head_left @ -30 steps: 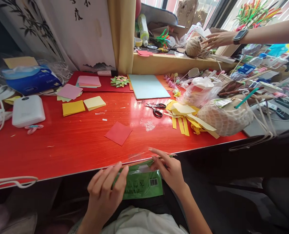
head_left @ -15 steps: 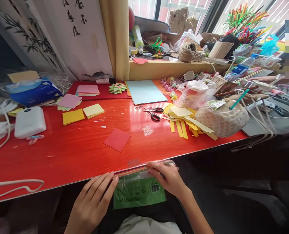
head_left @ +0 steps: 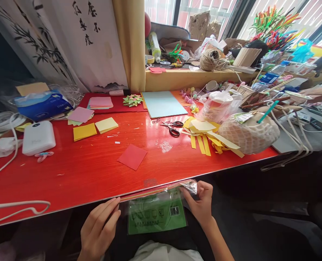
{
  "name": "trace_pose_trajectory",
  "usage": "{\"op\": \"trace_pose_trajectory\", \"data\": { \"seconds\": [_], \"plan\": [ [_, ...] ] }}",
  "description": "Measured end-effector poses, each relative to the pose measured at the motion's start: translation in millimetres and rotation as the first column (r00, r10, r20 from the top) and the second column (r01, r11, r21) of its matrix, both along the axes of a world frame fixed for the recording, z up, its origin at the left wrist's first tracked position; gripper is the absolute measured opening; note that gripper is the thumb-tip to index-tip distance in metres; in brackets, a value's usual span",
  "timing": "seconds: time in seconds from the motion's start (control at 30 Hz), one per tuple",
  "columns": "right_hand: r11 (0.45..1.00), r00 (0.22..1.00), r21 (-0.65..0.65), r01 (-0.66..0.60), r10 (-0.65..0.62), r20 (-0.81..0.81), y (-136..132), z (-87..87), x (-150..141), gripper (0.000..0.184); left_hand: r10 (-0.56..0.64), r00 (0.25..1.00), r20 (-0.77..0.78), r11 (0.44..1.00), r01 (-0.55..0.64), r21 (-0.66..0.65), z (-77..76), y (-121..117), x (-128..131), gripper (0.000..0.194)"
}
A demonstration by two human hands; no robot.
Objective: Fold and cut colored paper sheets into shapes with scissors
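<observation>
At the near edge of the table lies a clear plastic packet of coloured paper (head_left: pixel 157 214), its green side with a barcode facing me and thin coloured layers along its top edge. My left hand (head_left: pixel 99 225) pinches the left end of that edge, its thumb hidden. With thumb and fingers, my right hand (head_left: pixel 200 201) grips the crumpled clear plastic (head_left: pixel 190 186) at the packet's right end. Just beyond on the table is a square of red paper (head_left: pixel 132 156). Black-handled scissors (head_left: pixel 174 128) lie farther back, beside cut yellow paper strips (head_left: pixel 204 143).
Yellow (head_left: pixel 84 132) and cream paper squares (head_left: pixel 106 125) lie left of centre, near a white power bank (head_left: pixel 39 137). Light-blue sheets (head_left: pixel 163 104) are at the back. A netted coconut (head_left: pixel 249 134) stands right. Another person's hand (head_left: pixel 318 92) shows at far right.
My right hand has moved right, from the packet's top edge to its crumpled plastic end. My left hand has shifted slightly left and down. Another person's hand now shows at far right.
</observation>
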State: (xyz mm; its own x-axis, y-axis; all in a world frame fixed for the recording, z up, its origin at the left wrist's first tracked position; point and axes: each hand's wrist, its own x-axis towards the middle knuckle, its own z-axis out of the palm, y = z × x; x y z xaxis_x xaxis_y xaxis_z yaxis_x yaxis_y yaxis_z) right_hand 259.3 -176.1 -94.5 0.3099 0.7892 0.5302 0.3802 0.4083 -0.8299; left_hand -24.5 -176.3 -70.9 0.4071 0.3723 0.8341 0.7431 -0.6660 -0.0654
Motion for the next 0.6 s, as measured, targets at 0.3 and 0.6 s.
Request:
{"op": "trace_pose_trajectory", "data": {
  "seconds": [0.3, 0.6],
  "plan": [
    [0.871, 0.900, -0.252, -0.421, 0.368, -0.232, -9, 18.7, 21, 0.043, 0.232, 0.927, 0.295, 0.930, -0.123, -0.347, -13.7, -22, -11, 0.017],
    [0.765, 0.712, -0.233, -0.600, 0.377, -0.593, -1, 33.9, 26, 0.065, 0.654, 0.344, 0.674, 0.479, 0.501, -0.721, 12.9, -17, 17, 0.030]
  ]
}}
